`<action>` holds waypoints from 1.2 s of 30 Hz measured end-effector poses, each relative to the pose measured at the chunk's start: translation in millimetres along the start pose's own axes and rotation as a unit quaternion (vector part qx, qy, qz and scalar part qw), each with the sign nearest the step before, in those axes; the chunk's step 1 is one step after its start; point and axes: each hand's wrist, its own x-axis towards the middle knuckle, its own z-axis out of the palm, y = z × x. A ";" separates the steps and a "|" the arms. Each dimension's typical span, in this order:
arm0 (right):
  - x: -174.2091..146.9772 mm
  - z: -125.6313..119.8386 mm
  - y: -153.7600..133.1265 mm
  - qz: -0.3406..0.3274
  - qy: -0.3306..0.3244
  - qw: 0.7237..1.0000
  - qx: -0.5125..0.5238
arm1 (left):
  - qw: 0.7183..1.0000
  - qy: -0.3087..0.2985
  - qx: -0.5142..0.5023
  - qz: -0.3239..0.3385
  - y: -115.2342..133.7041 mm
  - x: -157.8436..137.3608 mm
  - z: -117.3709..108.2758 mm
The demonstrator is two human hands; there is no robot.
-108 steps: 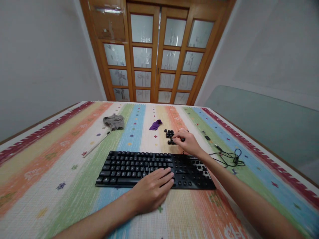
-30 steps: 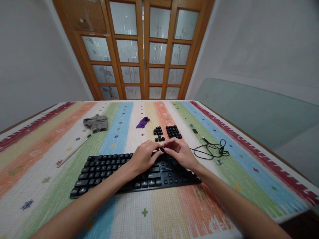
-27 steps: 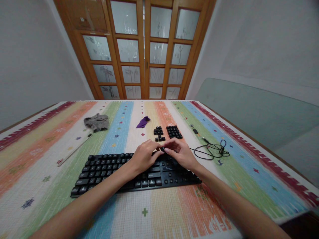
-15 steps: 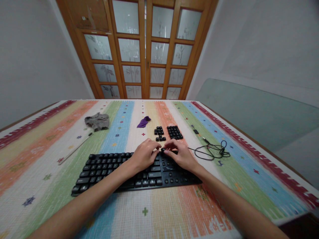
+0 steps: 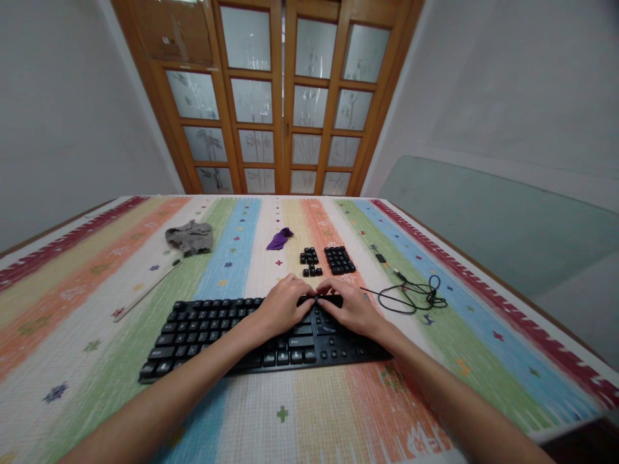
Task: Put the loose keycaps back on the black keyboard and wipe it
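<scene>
A black keyboard (image 5: 203, 332) lies across the striped cloth, its right part stripped of many keycaps, with bare key sockets (image 5: 338, 354) showing. My left hand (image 5: 285, 303) rests over its upper middle, thumb and forefinger closed together. Against it, my right hand (image 5: 353, 309) pinches a small black keycap (image 5: 316, 300) at the keyboard's top edge; the fingertips largely hide it. The tips of both hands meet there, so what the left fingers grip cannot be made out. Just beyond the hands sit loose keycaps in two groups: a small cluster (image 5: 309, 259) and a larger block (image 5: 340, 260).
A purple cloth (image 5: 280, 239) lies farther back. To the left are a grey rag (image 5: 190, 237) and a thin stick-like brush (image 5: 147, 289). The coiled black cable (image 5: 411, 303) spreads out on the right. Wooden glazed doors (image 5: 283, 129) stand behind the table.
Both hands have come down slightly and closer together, their fingertips now meeting at the keyboard's top edge. The keycap, seen at the right fingertips before, is now mostly covered.
</scene>
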 end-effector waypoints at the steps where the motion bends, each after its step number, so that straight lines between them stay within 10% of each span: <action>1: 0.1 -0.9 -0.3 -0.003 0.000 1.000 -0.004 | 1.000 -0.001 -0.001 0.000 -0.7 0.2 0.4; 24: 11.4 -9.0 7.4 0.018 -0.053 0.998 -0.037 | 0.992 0.004 0.058 0.112 -4.6 -3.3 14.3; 36: 103.2 -27.8 48.6 0.080 -0.060 0.979 -0.179 | 0.991 0.023 0.075 0.106 -3.7 -5.3 19.0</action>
